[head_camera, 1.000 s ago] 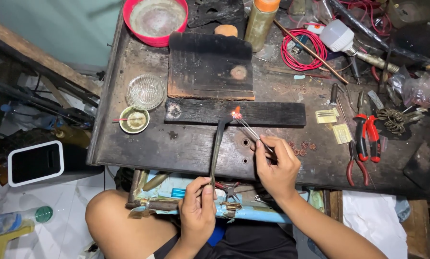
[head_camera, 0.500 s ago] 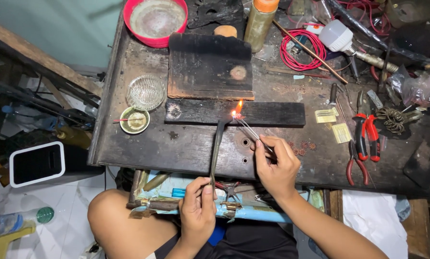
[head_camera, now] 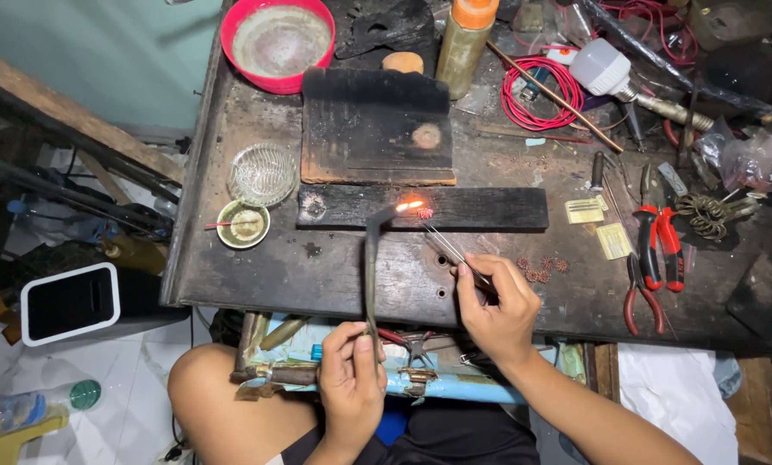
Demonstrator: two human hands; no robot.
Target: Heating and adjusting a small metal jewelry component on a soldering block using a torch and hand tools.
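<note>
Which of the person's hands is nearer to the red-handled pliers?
Right. The right hand, holding tweezers, sits just left of the red-handled pliers; the left hand is farther left, below the bench edge.

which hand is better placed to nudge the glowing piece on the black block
Right. The right hand holds the tweezers, whose tips already sit at the glowing piece on the black block. The left hand is busy holding the torch.

Cramped workshop corner, seen from above.

Dark, scorched wooden workbench (head_camera: 257, 284) fills the middle, surface stained and worn. Pale green wall (head_camera: 102, 52) at upper left, with rough timber beams (head_camera: 50, 90) slanting beside it. White tiled floor (head_camera: 136, 405) below left, grubby. Pale wooden stool or stand (head_camera: 760, 405) at lower right. Light even, soft, few shadows.
</note>
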